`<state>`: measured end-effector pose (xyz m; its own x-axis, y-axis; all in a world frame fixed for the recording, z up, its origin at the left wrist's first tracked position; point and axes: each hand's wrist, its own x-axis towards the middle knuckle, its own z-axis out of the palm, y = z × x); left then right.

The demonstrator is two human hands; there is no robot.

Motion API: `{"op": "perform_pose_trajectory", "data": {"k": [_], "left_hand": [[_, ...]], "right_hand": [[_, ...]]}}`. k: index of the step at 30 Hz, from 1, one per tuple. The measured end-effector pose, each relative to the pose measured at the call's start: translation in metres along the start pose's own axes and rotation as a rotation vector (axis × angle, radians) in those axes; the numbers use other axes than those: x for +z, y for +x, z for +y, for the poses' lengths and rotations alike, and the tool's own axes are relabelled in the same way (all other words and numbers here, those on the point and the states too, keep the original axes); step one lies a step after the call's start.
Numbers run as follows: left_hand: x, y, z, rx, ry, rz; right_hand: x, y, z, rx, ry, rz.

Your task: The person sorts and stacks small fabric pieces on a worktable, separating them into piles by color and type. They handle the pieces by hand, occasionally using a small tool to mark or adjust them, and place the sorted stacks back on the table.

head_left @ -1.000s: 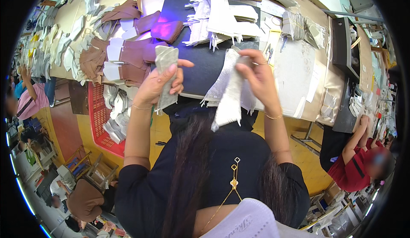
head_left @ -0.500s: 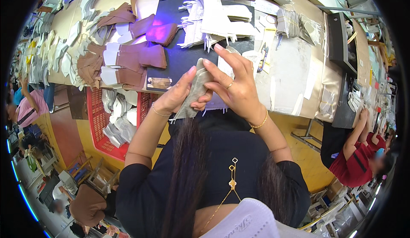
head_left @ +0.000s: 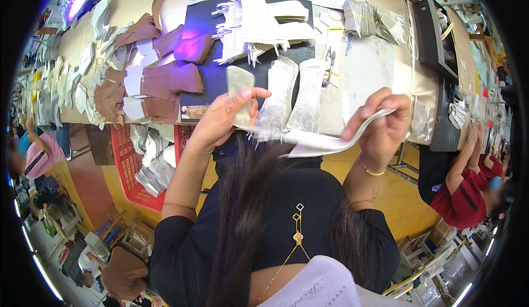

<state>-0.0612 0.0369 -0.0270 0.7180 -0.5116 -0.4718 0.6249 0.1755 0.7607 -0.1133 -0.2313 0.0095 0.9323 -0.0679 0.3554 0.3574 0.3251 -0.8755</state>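
My left hand is closed round a grey-green fabric piece, which stands up between thumb and fingers in front of the dark mat. To the right, my right hand pinches one end of a pale, bent fabric piece. That piece stretches left over my lap toward my left hand; its far end is partly behind my hair. Between the hands, two whitish fabric pieces with flared ends lie at the table's near edge. Beyond them is a pile of white fringed pieces on the dark mat.
Brown fabric pieces with pale ends lie left on the table. A red plastic basket below holds white pieces. Tied bundles, a utility knife and a black box stand right. Co-workers sit at both sides.
My hands have moved apart, the right one to the right. It now holds a pale piece, while the left keeps a grey-green one. Two pieces at the table edge have come into view.
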Motion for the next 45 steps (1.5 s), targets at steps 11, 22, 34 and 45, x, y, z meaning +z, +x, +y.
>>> {"op": "perform_pose_trajectory", "data": {"k": [11, 22, 34, 45], "left_hand": [[0.025, 0.047, -0.013, 0.152, 0.209, 0.044], [-0.001, 0.017, -0.036, -0.115, 0.280, 0.123], [0.039, 0.048, -0.058, 0.243, 1.285, 0.171], [0.062, 0.018, -0.010, 0.331, 1.394, 0.156]], "right_hand": [[-0.018, 0.005, 0.057, 0.515, -0.394, 0.112], [-0.014, -0.042, 0.067, 0.520, -1.273, -0.088], [0.018, -0.053, 0.070, 0.519, -1.036, 0.098], [0.014, -0.045, 0.031, 0.354, -1.155, 0.039]]}}
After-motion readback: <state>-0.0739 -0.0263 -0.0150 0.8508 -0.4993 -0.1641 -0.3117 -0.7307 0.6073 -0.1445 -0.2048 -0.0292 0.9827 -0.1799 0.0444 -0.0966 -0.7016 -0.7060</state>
